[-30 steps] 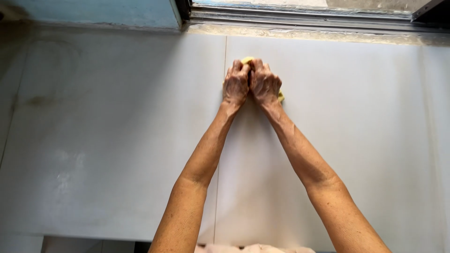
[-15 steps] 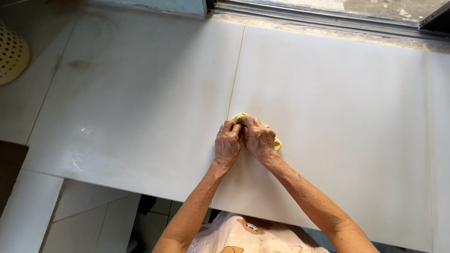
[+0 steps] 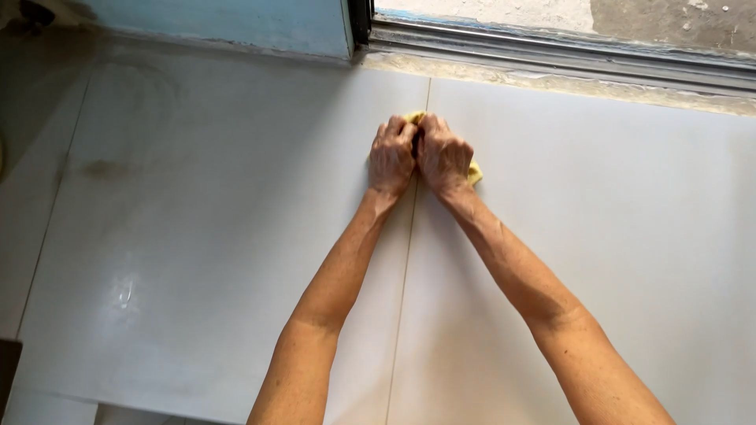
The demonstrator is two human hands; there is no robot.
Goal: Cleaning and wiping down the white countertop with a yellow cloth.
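On the tile seam (image 3: 409, 236) of the white table (image 3: 197, 236), a short way short of the window track (image 3: 551, 59): yellow cloth (image 3: 475, 173) bunched under both hands, only its far tip and right corner showing. Left hand (image 3: 391, 155) pressed on just left of the seam, right hand (image 3: 443, 155) just right of it, knuckles touching across the seam. Fingers of both curled shut and clamped down on the cloth; arms stretched nearly straight.

Risks, judged from this frame alone:
- Little slack in the arms with the reach nearly spent. Any push further toward the track likely to bring knuckles against the rough, crumbly strip (image 3: 598, 83) along the track's near edge; scraping or grit picked up by the cloth possible.
- Cloth small and mostly hidden. Uneven pressure could let it slip out sideways, leaving bare fingertips dragging on the tile.
- Wet-looking sheen (image 3: 122, 291) well left of the seam, toward the near edge. Slick surface could make the hands skid faster than meant.
- Weight pitched forward over the table; a sudden slip of the cloth could cost balance.

Edges and room:
- Beyond the hands: track and blue wall (image 3: 236, 24) close, hardly any travel left.
- Left of the seam: wide bare tile, faint brownish stain (image 3: 102, 168) well off.
- Right of the seam: wide bare tile to the frame edge.
- Toward the body: long open run along the seam to the near edge (image 3: 157, 397) of the table.
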